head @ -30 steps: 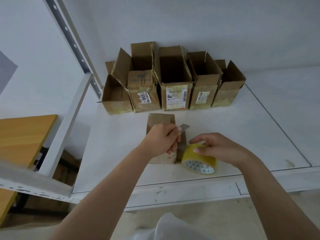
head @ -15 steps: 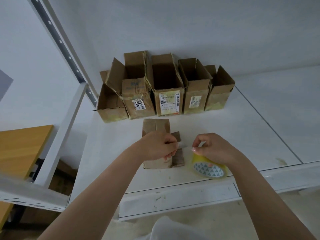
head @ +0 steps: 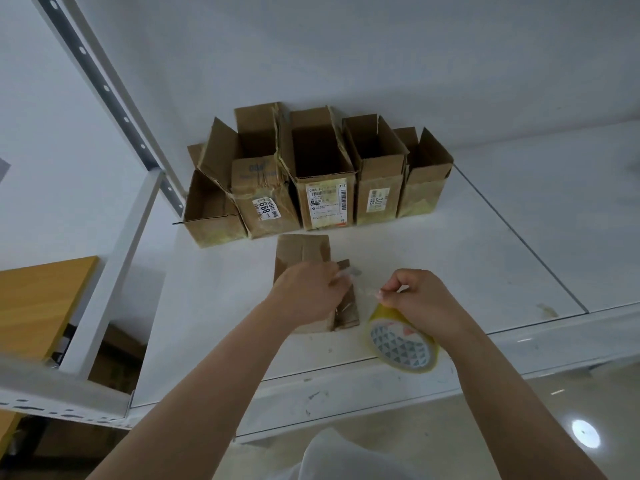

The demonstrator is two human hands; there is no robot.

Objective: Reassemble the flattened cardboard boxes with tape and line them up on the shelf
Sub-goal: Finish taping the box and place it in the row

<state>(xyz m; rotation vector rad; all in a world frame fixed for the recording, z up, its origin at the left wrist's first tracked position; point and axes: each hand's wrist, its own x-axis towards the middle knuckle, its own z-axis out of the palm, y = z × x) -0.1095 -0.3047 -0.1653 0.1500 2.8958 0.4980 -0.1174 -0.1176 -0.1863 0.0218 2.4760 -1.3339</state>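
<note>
Both hands are sitting closer together than a moment ago, and the tape roll (head: 403, 344) is tipping up on its edge now instead of lying flatter on the shelf (head: 485, 258). Its yellow ring is hanging at the front edge of the shelf, under the right hand (head: 420, 299). That hand's fingers are curling tight and pinching the loose end of the clear tape, with the roll hanging just below them. A thin shiny strip of tape (head: 363, 287) is stretching between the two hands. The left hand (head: 308, 294) is curling over the flat box (head: 303, 251) and pinching the other end of the strip near the box's right side. The flat box is lying on the shelf right in front of the row of boxes (head: 322, 178), with a small brown flap (head: 348, 306) sticking out beside the left hand. Five open boxes are standing side by side at the back of the shelf, touching each other and close to the white wall (head: 381, 46). Some are showing white labels on the front. A grey post (head: 100, 84) is leaning up on the left, and a wooden table (head: 38, 306) is sitting lower down beside the shelf
</note>
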